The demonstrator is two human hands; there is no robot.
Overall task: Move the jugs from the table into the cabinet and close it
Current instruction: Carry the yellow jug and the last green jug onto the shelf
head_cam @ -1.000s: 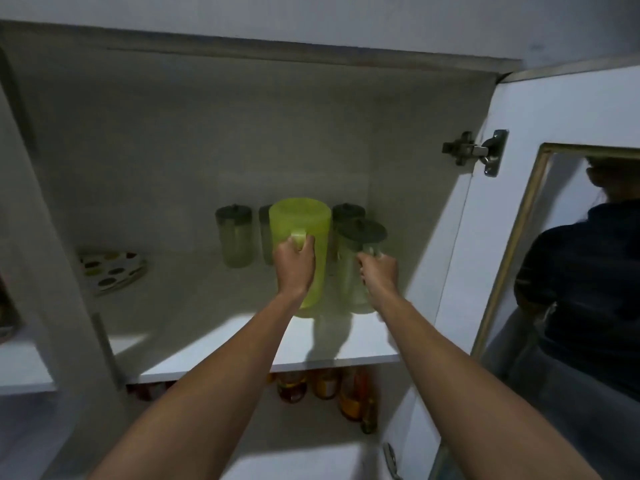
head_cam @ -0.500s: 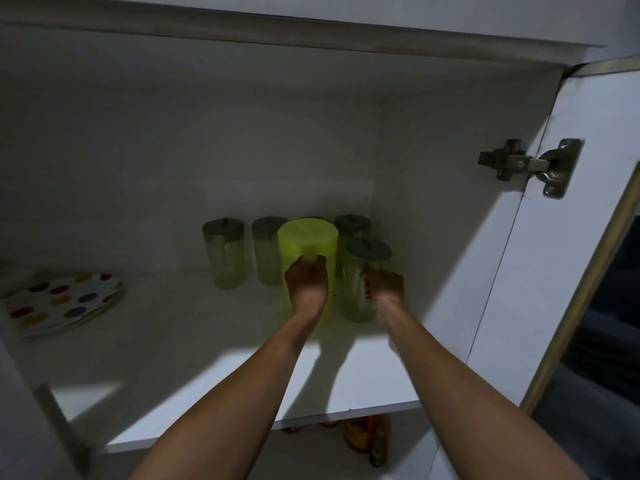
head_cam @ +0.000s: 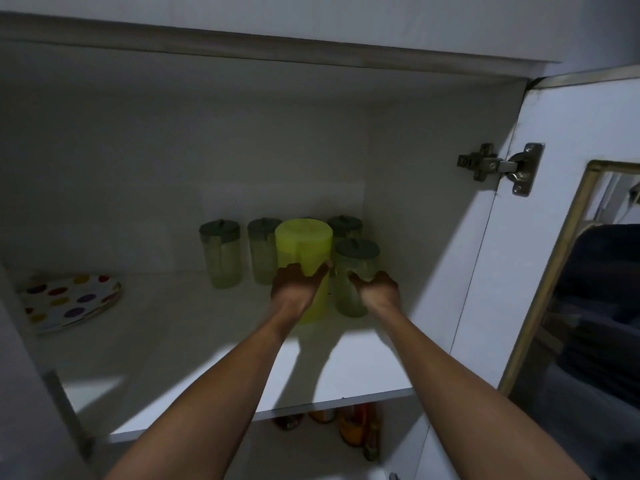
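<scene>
Two bare forearms reach up into an open cabinet. The left hand (head_cam: 298, 285) is wrapped around the front of a lime-green jug (head_cam: 304, 251), fingers closed on it near its middle. The right hand (head_cam: 376, 285) grips the lower part of a clear jug with a dark lid (head_cam: 356, 261), which stands just beside the green one on its right. Both jugs rest upright on the white upper shelf (head_cam: 194, 344), toward the back right corner.

Behind and to the left of them stand three more clear, dark-lidded jugs: one at far left (head_cam: 220, 252), one partly hidden by the green jug (head_cam: 263, 249), and one at the back right (head_cam: 345, 226), crowding the space against the rear wall. At the shelf's left end lies a plate with coloured dots (head_cam: 69, 301), well apart from the jugs.

The cabinet door (head_cam: 571, 133) hangs open on the right, its metal hinge (head_cam: 498, 166) visible. Below the shelf, several orange-toned bottles (head_cam: 349, 427) show dimly.
</scene>
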